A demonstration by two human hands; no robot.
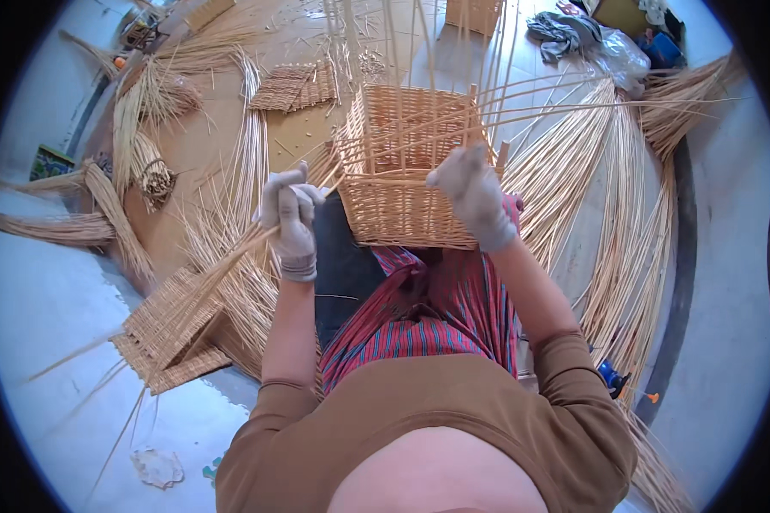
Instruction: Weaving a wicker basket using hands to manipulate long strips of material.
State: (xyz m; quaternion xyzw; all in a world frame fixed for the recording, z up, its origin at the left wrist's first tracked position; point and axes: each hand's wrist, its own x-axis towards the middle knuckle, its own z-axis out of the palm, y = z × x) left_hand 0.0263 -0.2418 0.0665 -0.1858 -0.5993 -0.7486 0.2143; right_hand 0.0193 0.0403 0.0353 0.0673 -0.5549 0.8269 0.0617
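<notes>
Best to brace woven basket upright, just beyond striped cloth. With left hand curled around pale strands, probably feed under even tension. With right hand bunched at near right corner of same basket (cannot tell on what), press weave snug. Mind tall stakes rising beyond, apt to snag. Note woven panels at left, fanned cane at right; farther, grey cloth beside clear plastic bag.

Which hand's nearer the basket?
Right. The right hand is at the right front corner of the basket; the left hand is off its left side, holding strands.
</notes>
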